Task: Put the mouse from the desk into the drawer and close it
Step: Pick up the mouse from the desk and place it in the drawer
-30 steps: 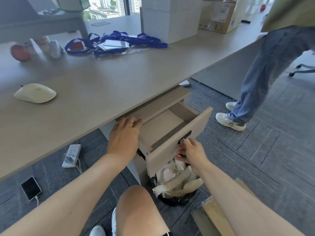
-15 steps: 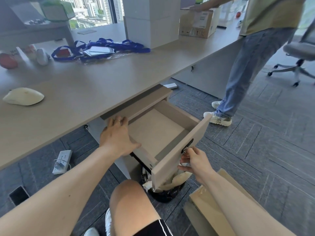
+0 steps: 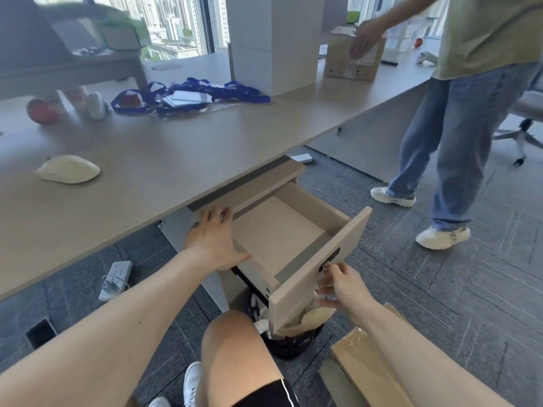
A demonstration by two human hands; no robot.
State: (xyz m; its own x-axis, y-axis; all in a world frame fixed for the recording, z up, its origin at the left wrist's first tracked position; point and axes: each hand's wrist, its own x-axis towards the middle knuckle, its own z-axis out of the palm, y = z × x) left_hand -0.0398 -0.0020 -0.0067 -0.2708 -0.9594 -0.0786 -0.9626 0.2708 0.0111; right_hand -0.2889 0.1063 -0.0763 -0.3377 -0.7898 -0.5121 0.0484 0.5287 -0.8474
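Head view of a seated person at a long desk (image 3: 176, 160). The cream mouse (image 3: 68, 168) lies on the desktop at centre left of the frame, well apart from both hands. Below the desk edge, at centre, the drawer (image 3: 282, 230) stands pulled open, its interior bare. The left hand (image 3: 214, 239) rests flat on the drawer's near side wall — fingers pressed together and pointing toward the cabinet top, thumb spread along the wall, grasping nothing. The right hand (image 3: 340, 286), at lower centre right, touches the drawer front (image 3: 320, 265) just below its dark lock, with fingers loosely curled; whether they pinch the small key there cannot be told. A bin (image 3: 291, 342) with crumpled paper sits under the drawer front. Blue lanyards (image 3: 191, 95) lie at upper centre; a second person (image 3: 470, 113) stands at upper right.
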